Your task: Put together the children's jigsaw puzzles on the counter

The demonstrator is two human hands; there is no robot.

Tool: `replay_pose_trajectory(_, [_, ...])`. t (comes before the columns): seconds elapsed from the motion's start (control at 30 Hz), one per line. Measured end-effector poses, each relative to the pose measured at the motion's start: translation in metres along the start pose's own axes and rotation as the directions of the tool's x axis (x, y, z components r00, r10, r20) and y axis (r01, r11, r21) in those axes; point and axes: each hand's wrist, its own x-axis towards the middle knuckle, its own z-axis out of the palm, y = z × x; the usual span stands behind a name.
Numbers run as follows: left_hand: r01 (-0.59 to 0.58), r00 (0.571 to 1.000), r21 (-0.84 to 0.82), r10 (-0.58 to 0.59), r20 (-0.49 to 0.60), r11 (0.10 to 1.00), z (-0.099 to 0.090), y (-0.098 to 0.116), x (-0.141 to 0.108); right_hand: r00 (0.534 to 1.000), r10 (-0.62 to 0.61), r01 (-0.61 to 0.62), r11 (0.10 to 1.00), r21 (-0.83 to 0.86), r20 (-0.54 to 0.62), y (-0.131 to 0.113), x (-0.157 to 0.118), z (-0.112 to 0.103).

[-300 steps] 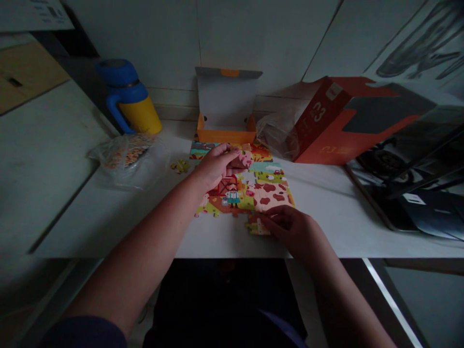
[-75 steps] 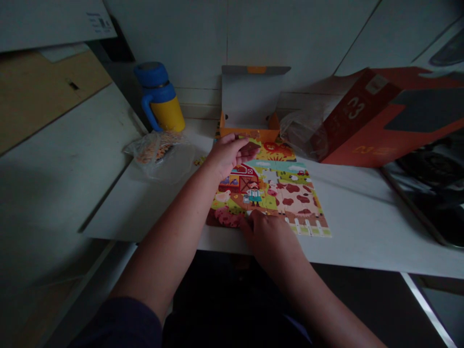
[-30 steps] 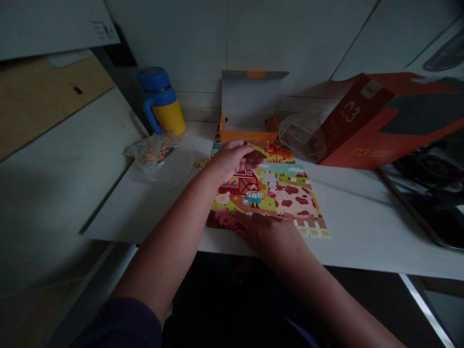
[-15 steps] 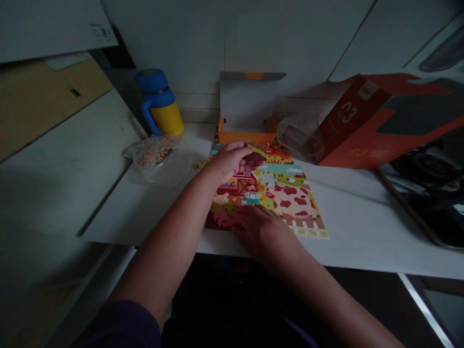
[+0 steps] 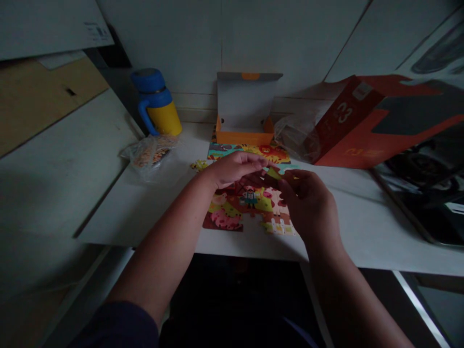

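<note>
So on my feed both hands are up over the jigsaw puzzle (image 5: 225, 211), meeting around one puzzle piece (image 5: 274, 173). The right hand (image 5: 312, 199) looks pinched tight on it, and the left hand (image 5: 238, 168) is curled narrow on the other side, thumb on top. Can't tell if a second one is tucked under those fingers.

My two cents: grip it by the edges so the print shows, turn it before lowering, and ease off with the left first so nothing tugs. There's a gap (image 5: 254, 225) in the near edge; if the shape suits, I'd go in flat and press lightly so the neighbours don't slide.

Surface is a white counter (image 5: 357, 220), with loose pieces (image 5: 199, 166) off left by a clear plastic bag (image 5: 152, 155). Orange box (image 5: 244, 137) gaping at the back, blue-and-yellow jug (image 5: 163, 116) left, red box (image 5: 344, 128) right. Pretty dim room, pale panels (image 5: 253, 36) behind.
</note>
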Motion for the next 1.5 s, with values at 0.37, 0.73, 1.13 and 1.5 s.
replay_pose_trajectory(0.37, [-0.131,0.894,0.015,0.124,-0.430,0.991,-0.014,0.003,0.011,0.882,0.046,0.069,0.972,-0.224,0.469,0.000,-0.042,-0.002])
replay_pose_trajectory(0.73, [-0.099,0.902,0.014,0.096,-0.421,0.995,-0.011,0.003,0.011,0.914,-0.126,0.278,0.886,-0.371,0.385,0.002,-0.053,0.009])
replay_pose_trajectory(1.13, [-0.146,0.866,0.032,0.143,-0.479,0.989,-0.010,0.006,0.011,0.874,-0.157,0.426,0.702,-0.570,0.460,0.000,-0.075,0.013])
replay_pose_trajectory(1.5, [-0.487,0.346,0.401,0.593,-0.727,0.776,-0.028,0.065,-0.078,0.858,-0.304,0.504,0.652,-0.566,0.414,0.018,-0.082,0.016])
